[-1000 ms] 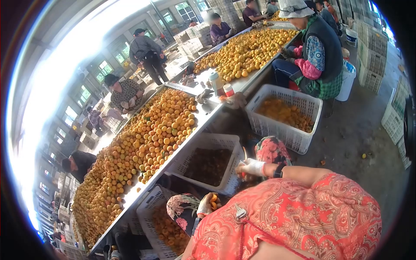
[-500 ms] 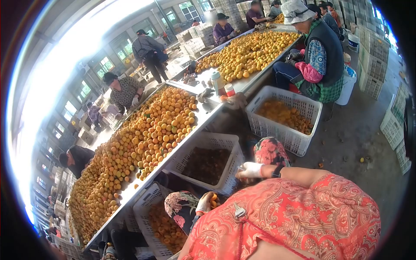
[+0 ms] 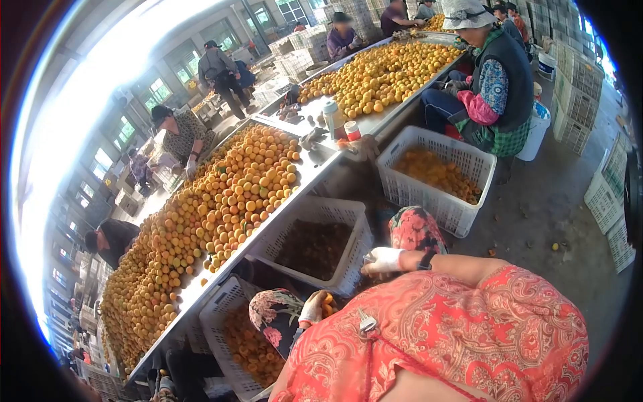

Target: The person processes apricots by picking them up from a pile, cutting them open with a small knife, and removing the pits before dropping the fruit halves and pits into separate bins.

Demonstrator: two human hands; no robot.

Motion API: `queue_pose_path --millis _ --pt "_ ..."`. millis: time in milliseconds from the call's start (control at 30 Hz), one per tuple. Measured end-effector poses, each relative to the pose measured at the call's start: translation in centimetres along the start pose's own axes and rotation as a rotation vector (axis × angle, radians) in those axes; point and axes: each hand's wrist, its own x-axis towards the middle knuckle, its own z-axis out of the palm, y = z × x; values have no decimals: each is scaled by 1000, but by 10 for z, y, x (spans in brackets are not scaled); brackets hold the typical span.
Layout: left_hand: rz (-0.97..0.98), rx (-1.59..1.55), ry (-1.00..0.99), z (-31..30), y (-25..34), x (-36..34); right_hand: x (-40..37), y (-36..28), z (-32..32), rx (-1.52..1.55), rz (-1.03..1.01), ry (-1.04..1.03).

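Observation:
My left hand (image 3: 313, 309), in a pale glove, is closed around orange fruit (image 3: 328, 306) above my flowered trouser leg. My right hand (image 3: 383, 260), gloved in white, is closed near my other knee, with a small thing at its fingertips that I cannot make out. Between my hands and the table stands a white crate (image 3: 356, 258) with dark contents. A second crate (image 3: 213, 320) with orange fruit pieces is beside my left knee. Piled round orange fruit (image 3: 234, 191) covers much of the long metal table (image 3: 309, 175).
Beyond my right knee is another crate (image 3: 429, 204) of orange pieces, near a seated person in a hat (image 3: 499, 94). A flask (image 3: 333, 119) and a red-and-white container (image 3: 352, 130) stand on the table. Several people work around it. Stacked crates (image 3: 576, 100) line the right side.
The whole view has shifted slightly. Both hands stay near my knees, still closed. The person across the table has moved a gloved hand slightly over the fruit.

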Motion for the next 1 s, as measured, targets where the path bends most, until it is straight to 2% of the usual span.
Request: queue_pose_path --millis 1000 --pt "-13 -9 -38 -2 -8 12 -6 -3 0 -41 68 -56"
